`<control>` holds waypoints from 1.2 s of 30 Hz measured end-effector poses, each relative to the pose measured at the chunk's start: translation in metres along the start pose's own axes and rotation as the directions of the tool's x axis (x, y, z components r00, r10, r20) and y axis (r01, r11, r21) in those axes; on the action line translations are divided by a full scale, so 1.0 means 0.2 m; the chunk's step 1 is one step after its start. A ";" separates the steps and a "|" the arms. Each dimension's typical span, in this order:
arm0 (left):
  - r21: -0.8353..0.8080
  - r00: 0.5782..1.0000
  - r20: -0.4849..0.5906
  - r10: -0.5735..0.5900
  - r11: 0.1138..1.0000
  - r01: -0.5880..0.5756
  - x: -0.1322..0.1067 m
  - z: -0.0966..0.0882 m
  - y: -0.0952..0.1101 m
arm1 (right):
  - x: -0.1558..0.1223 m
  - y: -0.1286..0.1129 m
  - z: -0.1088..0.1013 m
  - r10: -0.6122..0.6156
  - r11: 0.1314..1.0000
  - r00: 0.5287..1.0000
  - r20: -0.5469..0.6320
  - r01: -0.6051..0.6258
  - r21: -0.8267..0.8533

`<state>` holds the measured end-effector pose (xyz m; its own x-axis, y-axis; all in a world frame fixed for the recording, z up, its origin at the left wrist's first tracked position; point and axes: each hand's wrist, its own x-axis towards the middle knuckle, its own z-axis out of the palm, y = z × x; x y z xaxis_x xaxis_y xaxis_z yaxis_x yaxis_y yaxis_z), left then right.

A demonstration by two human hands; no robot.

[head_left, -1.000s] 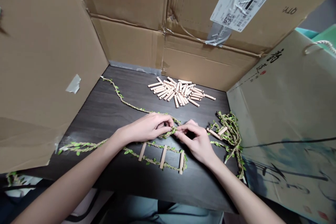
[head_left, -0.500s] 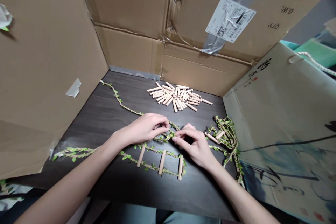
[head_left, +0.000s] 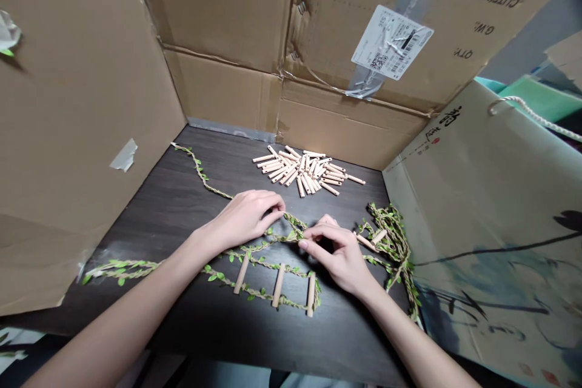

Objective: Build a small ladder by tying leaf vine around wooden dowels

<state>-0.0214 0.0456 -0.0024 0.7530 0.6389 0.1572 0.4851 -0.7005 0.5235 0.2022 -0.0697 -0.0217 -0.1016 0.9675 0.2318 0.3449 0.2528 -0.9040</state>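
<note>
My left hand point(head_left: 248, 217) and my right hand point(head_left: 339, 251) both pinch a leafy green vine cord point(head_left: 291, 231) over a dark wooden table point(head_left: 191, 194). A short stretch of the cord runs between the two pinches. Just below my hands lies a small ladder point(head_left: 275, 279) made of three wooden sticks strung between two runs of the vine. The vine trails away to the far left point(head_left: 200, 173) and to the near left point(head_left: 120, 267). A pile of loose wooden sticks point(head_left: 307, 170) lies at the back of the table.
A tangled bundle of vine with two sticks point(head_left: 388, 239) lies at the right. Cardboard walls point(head_left: 68, 133) close in the left and back, one bearing a white label point(head_left: 391, 42). A paper bag point(head_left: 491, 212) with a rope handle stands at the right.
My hands have drawn slightly apart, so the pinched vine now spans a short gap between them. The view has tilted up a little.
</note>
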 end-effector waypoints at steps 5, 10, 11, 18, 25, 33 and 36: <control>0.085 0.997 0.008 -0.071 0.994 0.071 -0.01 -0.06 -0.06 | -0.01 0.00 0.00 0.021 1.000 1.000 0.006 -0.021 0.020; 0.004 0.989 0.015 0.145 0.989 -0.145 -0.02 -0.03 0.03 | -0.01 0.01 0.01 0.038 0.999 0.999 0.023 -0.039 0.035; -0.042 0.978 0.052 0.204 0.978 -0.202 -0.02 -0.02 0.06 | -0.01 0.01 0.01 0.039 0.999 0.999 0.031 -0.040 0.036; -0.008 0.963 0.088 0.255 0.967 -0.256 -0.01 0.06 0.08 | -0.02 0.04 -0.01 0.070 0.997 0.997 0.041 -0.072 0.042; 0.105 0.977 0.058 0.204 0.972 -0.209 -0.01 -0.04 -0.04 | -0.02 0.02 -0.02 0.062 0.997 0.994 0.090 -0.066 0.039; 0.180 0.988 0.004 0.157 0.971 -0.155 -0.02 -0.04 0.02 | -0.01 0.01 -0.02 0.069 0.997 0.993 0.100 -0.073 0.028; 0.073 0.969 0.030 0.246 0.966 -0.248 -0.03 -0.02 0.08 | -0.01 0.02 -0.02 0.089 0.994 0.991 0.102 -0.095 0.055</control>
<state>-0.0200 0.0332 0.0088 0.8624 0.4370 0.2556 0.3145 -0.8581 0.4059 0.2074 -0.0703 -0.0242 -0.1654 0.9799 0.1120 0.3015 0.1584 -0.9402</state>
